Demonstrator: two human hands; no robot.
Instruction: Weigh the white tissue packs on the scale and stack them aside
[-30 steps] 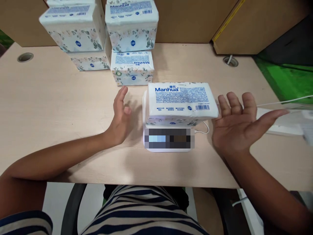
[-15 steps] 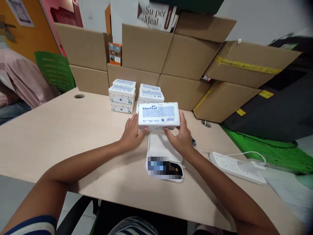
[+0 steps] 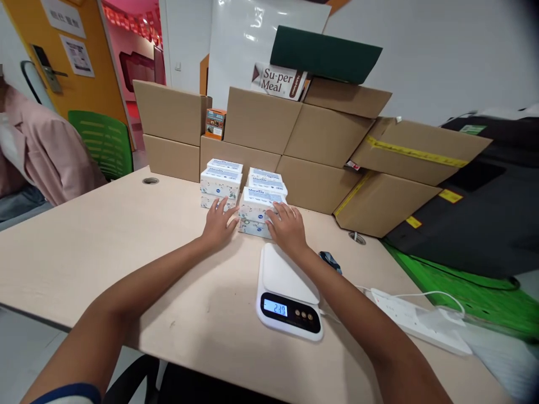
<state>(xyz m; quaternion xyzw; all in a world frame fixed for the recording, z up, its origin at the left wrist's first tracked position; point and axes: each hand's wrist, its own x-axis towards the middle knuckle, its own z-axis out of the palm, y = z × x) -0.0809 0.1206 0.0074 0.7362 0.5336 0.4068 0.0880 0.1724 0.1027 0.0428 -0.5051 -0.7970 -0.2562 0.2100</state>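
Note:
A white pack of tissues (image 3: pixel 257 209) marked Manhua lies on top of another pack (image 3: pixel 255 227) in the front right stack. My left hand (image 3: pixel 218 227) is at the stack's front left corner, fingers spread, its tips close to the pack's left end. Over the front right corner of the upper pack rests my right hand (image 3: pixel 288 227), fingers apart and fingertips touching it. Just nearer to me stands a white digital scale (image 3: pixel 290 278) with a lit display and a bare platform. Further tissue packs (image 3: pixel 221 182) are stacked to the left and behind.
Cardboard boxes (image 3: pixel 320 179) line the table's back. A white power strip (image 3: pixel 416 320) with cables lies at the right, and a small dark item (image 3: pixel 330 262) sits beside the scale. A person in a pink jacket (image 3: pixel 46 148) sits at the far left near a green chair (image 3: pixel 103 137).
The tissue pack has moved from above the scale, forward onto the front right stack. Both hands went along and have loosened around it. My view has tilted up slightly.

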